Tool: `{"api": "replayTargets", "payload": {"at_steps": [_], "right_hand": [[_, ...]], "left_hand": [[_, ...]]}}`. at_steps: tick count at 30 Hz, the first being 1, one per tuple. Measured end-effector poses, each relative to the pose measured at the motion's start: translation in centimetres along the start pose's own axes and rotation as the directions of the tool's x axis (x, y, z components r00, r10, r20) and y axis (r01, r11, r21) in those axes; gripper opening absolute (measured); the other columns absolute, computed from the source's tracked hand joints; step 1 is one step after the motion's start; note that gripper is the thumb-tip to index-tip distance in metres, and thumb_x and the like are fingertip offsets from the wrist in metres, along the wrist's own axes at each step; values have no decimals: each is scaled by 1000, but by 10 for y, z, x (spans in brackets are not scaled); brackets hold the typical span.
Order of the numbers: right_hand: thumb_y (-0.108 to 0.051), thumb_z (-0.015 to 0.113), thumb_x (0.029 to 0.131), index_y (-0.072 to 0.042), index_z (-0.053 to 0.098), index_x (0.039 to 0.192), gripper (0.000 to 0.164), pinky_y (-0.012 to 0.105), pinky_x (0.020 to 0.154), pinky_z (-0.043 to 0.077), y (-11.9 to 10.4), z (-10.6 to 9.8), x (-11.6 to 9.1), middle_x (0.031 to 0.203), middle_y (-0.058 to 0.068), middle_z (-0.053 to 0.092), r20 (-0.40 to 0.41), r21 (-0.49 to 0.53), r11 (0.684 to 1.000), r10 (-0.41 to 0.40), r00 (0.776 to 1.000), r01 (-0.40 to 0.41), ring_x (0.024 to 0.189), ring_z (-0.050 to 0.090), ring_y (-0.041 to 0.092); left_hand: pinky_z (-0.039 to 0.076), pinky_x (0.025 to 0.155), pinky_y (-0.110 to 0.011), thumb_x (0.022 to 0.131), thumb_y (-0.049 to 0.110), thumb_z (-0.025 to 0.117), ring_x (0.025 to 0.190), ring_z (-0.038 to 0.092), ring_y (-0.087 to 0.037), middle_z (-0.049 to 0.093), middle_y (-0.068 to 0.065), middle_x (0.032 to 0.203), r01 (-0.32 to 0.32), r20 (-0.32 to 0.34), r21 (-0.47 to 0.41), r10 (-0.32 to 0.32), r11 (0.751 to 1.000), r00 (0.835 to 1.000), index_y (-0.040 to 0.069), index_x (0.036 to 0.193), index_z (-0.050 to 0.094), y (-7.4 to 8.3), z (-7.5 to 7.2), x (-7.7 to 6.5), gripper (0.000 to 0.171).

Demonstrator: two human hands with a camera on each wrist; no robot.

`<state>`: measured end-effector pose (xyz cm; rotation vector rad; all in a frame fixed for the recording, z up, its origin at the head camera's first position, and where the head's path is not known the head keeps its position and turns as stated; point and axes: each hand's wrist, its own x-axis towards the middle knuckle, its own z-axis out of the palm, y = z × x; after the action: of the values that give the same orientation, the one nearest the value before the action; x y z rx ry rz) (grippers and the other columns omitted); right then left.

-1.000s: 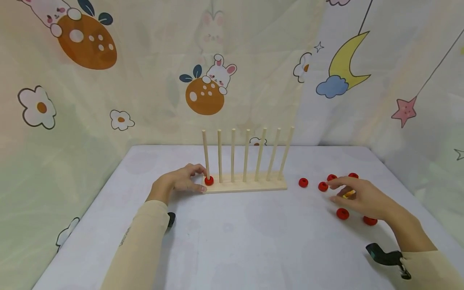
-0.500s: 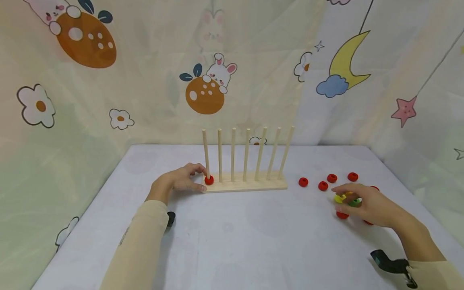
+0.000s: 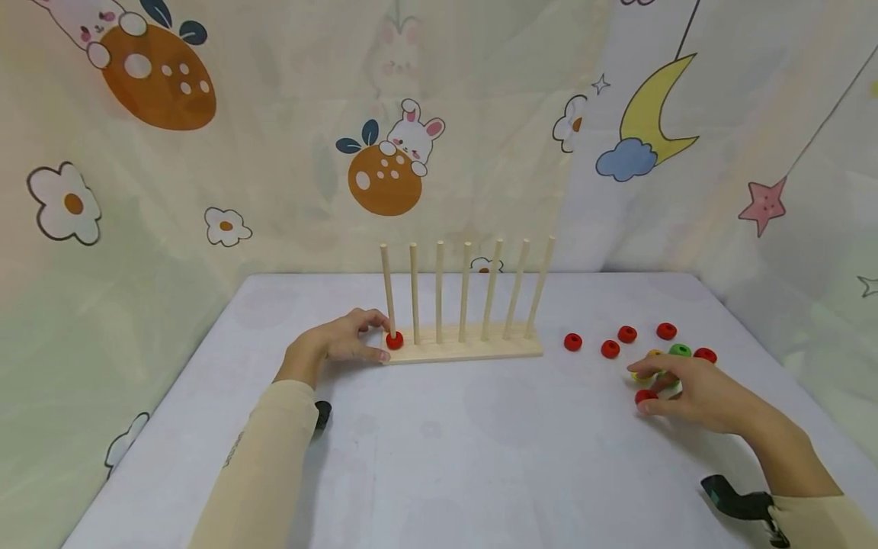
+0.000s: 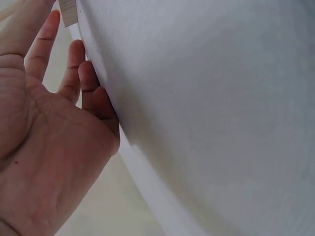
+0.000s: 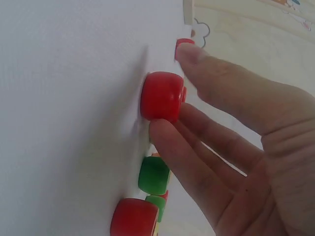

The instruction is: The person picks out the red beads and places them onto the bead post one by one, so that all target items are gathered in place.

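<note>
My left hand [image 3: 346,338] holds the left end of a wooden peg rack [image 3: 466,350], thumb at the front corner and fingers behind. A red bead [image 3: 394,341] sits at the bottom of the rack's leftmost peg; the other pegs are bare. In the left wrist view a corner of the rack [image 4: 68,12] shows by the fingers. My right hand [image 3: 700,393] is spread around a red bead [image 5: 161,96] on the table. One fingertip meets that bead, while the thumb stands slightly apart from it in the right wrist view.
Several red beads, one of them a bead [image 3: 572,342] nearest the rack, lie on the white table [image 3: 480,457]. A green bead [image 3: 680,350] and a yellow bead [image 3: 639,377] lie beside the right hand, which partly hides others. A patterned cloth [image 3: 288,152] hangs behind.
My right hand has shifted slightly right and toward me, its thumb coming down in front of the red bead. The green bead has come into view behind it. My left hand stays put.
</note>
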<state>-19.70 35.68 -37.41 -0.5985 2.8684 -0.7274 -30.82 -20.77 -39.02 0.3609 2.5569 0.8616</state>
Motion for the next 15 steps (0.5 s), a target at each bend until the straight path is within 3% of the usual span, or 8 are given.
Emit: {"api": "replayTargets", "payload": {"at_steps": [9, 15], "right_hand": [[-21, 86, 83, -8, 69, 124, 46, 25, 77, 60, -4, 0, 1, 109, 1, 70, 83, -16, 993, 117, 990, -116, 102, 66, 24], [-17, 83, 85, -10, 69, 117, 35, 27, 79, 61, -5, 4, 0, 106, 0, 66, 87, 17, 995, 101, 991, -103, 101, 64, 21]], "left_hand": [[28, 116, -67, 83, 41, 85, 144, 33, -38, 38, -9, 154, -14, -10, -16, 14, 1000, 1000, 31, 129, 56, -2, -2, -1, 55], [28, 116, -69, 82, 42, 86, 144, 32, -38, 39, -8, 154, 1, -10, -25, -1, 1000, 1000, 32, 127, 57, -1, 0, -2, 55]]}}
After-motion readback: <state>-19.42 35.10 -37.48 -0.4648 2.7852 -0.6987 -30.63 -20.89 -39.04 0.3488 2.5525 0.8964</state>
